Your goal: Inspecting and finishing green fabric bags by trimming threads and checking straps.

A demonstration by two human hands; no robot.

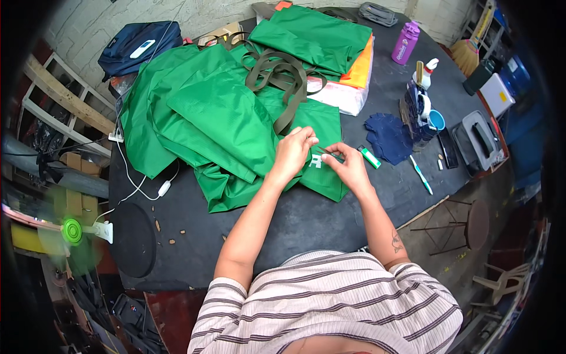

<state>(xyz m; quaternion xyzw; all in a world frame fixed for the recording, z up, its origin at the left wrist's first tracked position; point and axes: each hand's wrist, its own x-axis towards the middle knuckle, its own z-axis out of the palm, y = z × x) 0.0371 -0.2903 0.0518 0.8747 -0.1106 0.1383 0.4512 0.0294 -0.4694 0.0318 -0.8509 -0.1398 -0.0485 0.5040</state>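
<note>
Left fingers (309,135) and right fingers (339,152) over green fabric (219,118), grip hard to discern.

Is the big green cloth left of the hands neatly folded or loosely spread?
Loosely spread: the green cloth lies in rumpled, overlapping layers across the dark table, with creases and uneven edges.

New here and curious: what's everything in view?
Table: one, black, centre
Fabric: one heap, green, tabletop
Straps: several, olive, on fabric
Bag: one, navy, back left
Purple bottle: one, purple, back right
Cloth: one pile, navy, tabletop right
Small items: several, mixed colours, tabletop right
Handled case: one, grey, table's right
Broom: one, straw, far right
Stool: one, brown, floor right
Chair: one, beige, lower right
Shirt: one, striped, bottom
Left hand: one, bare, over fabric
Right hand: one, bare, over fabric
</note>
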